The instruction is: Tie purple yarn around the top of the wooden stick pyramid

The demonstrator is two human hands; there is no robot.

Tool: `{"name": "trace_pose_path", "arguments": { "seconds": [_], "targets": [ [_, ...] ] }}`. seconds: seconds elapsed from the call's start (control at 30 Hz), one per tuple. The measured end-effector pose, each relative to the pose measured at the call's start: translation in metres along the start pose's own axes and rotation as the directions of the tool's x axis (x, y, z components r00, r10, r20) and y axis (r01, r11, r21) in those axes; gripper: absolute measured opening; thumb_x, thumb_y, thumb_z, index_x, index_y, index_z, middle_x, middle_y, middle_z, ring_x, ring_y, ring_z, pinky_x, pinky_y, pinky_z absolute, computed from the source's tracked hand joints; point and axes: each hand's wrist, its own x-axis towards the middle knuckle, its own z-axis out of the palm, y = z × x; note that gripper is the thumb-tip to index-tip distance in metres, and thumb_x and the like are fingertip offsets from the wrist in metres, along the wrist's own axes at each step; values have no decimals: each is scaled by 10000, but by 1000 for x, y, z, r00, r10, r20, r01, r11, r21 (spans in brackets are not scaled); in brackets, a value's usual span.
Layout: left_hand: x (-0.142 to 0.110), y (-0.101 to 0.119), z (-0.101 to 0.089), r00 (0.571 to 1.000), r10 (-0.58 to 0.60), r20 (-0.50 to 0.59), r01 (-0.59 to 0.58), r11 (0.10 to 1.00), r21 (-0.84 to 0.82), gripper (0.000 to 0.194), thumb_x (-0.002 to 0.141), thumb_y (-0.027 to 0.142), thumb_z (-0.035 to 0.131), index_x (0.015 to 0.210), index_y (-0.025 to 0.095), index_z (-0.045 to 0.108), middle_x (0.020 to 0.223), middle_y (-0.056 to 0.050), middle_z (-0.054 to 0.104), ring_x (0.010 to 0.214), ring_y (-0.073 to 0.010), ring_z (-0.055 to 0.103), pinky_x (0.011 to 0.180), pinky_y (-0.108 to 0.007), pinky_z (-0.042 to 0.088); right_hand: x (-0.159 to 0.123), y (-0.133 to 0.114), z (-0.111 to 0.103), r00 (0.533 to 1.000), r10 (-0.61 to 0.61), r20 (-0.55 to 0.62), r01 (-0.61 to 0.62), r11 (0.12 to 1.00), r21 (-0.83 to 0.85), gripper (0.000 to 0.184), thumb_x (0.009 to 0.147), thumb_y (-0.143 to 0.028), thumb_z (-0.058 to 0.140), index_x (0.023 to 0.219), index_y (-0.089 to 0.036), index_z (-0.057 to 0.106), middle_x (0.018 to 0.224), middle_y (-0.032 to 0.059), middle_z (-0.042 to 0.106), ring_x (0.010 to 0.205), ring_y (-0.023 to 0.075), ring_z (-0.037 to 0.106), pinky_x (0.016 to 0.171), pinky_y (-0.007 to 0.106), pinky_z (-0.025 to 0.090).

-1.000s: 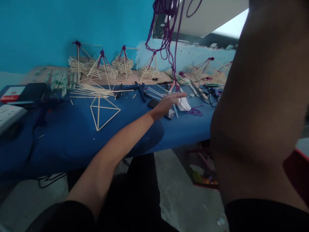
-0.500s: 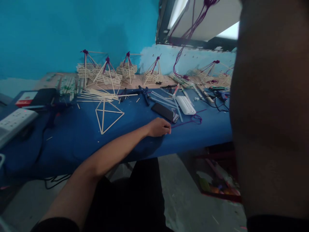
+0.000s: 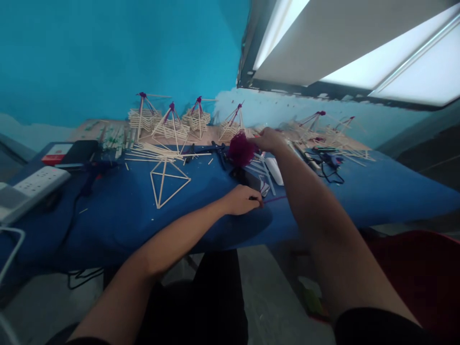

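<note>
My right hand (image 3: 269, 139) reaches across the blue table (image 3: 118, 211) and is closed on a bundle of purple yarn (image 3: 240, 149), held just above the tabletop. My left hand (image 3: 241, 199) rests near the table's front edge, its fingertips pinching the end of a purple strand (image 3: 273, 198) that runs right along the cloth. A black phone (image 3: 256, 184) lies between the two hands, partly hidden by the yarn. A flat stick frame (image 3: 168, 180) shaped like a triangle with inner struts lies to the left of my left hand.
Several small stick pyramids (image 3: 171, 123) topped with purple yarn stand along the back edge. Loose sticks (image 3: 149, 152), black pliers (image 3: 218, 149), a white box (image 3: 275, 170) and tangled cables (image 3: 328, 165) lie mid-table. A white power strip (image 3: 34, 183) sits at the left.
My right arm came down from in front of the camera and now holds the yarn bundle low over the table. My left hand drew back from the white box to the front edge.
</note>
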Motion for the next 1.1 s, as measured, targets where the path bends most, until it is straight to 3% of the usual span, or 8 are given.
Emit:
{"name": "trace_pose_path", "arguments": {
  "seconds": [0.17, 0.3, 0.37, 0.5, 0.57, 0.67, 0.87, 1.1],
  "targets": [
    [0, 2, 0, 1000, 11, -22, -12, 999, -46, 242, 927, 84, 640, 955, 153, 870, 880, 3, 812, 599, -85, 686, 787, -225, 576, 13, 16, 16, 1000, -13, 0, 13, 998, 63, 690, 974, -492, 782, 1477, -25, 719, 1407, 299, 764, 1316, 395, 722, 1142, 472, 544],
    [-2, 1, -2, 993, 40, -108, -46, 997, -56, 295, 967, 96, 633, 1037, 169, 910, 964, -15, 870, 591, -72, 699, 798, -223, 602, -7, 26, 19, 993, -20, -119, 46, 975, 216, 433, 976, -452, 726, 1218, -104, 819, 1177, 212, 830, 1139, 329, 747, 1041, 410, 552],
    [-2, -2, -2, 981, 77, -176, -92, 993, -78, 364, 1005, 77, 586, 1133, 174, 913, 1191, -55, 897, 557, -50, 677, 763, -229, 612, -37, 35, 24, 968, -9, -253, 113, 909, 401, 285, 985, -408, 635, 929, -176, 792, 918, 121, 797, 903, 258, 708, 875, 364, 545],
    [4, -11, -1, 940, 144, -308, -176, 981, -78, 413, 1087, 97, 547, 1310, 192, 881, 1541, -117, 794, 572, -54, 713, 765, -275, 671, -128, 59, 50, 907, 94, -411, 274, 609, 744, 458, 918, -535, 678, 591, -248, 535, 552, 0, 450, 568, 158, 416, 585, 319, 361],
    [7, -15, -1, 910, 185, -370, -210, 977, -29, 361, 1090, 130, 611, 1326, 198, 876, 1538, -117, 796, 787, -123, 839, 895, -320, 712, -168, 69, 67, 882, 168, -440, 324, 462, 826, 502, 895, -574, 703, 558, -253, 513, 503, -17, 365, 505, 140, 335, 526, 316, 258],
    [7, -16, -1, 862, 314, -397, -288, 949, 126, 271, 1073, 200, 719, 1284, 191, 888, 1415, -108, 858, 1300, -225, 832, 1198, -385, 639, -203, 74, 82, 915, 195, -353, 254, 402, 880, 492, 898, -645, 744, 636, -234, 672, 540, -10, 463, 500, 132, 362, 505, 296, 277],
    [-4, -13, 3, 849, 448, -280, -272, 825, 496, 280, 1120, 278, 626, 1123, 215, 899, 1274, -88, 893, 1293, -235, 818, 1197, -381, 623, -197, 52, 71, 982, -62, -180, 190, 391, 900, 571, 934, -783, 727, 942, -229, 869, 1012, 102, 832, 934, 256, 758, 773, 357, 614],
    [-14, -16, -2, 799, 469, -378, -102, 724, 682, 312, 1100, 272, 575, 1061, 162, 864, 1188, -169, 876, 1235, -308, 809, 1073, -439, 678, -178, 9, 61, 959, -123, -254, 282, 356, 891, 238, 837, -452, 870, 970, -255, 872, 1033, 71, 837, 1025, 273, 789, 997, 440, 638]
  ]
}}
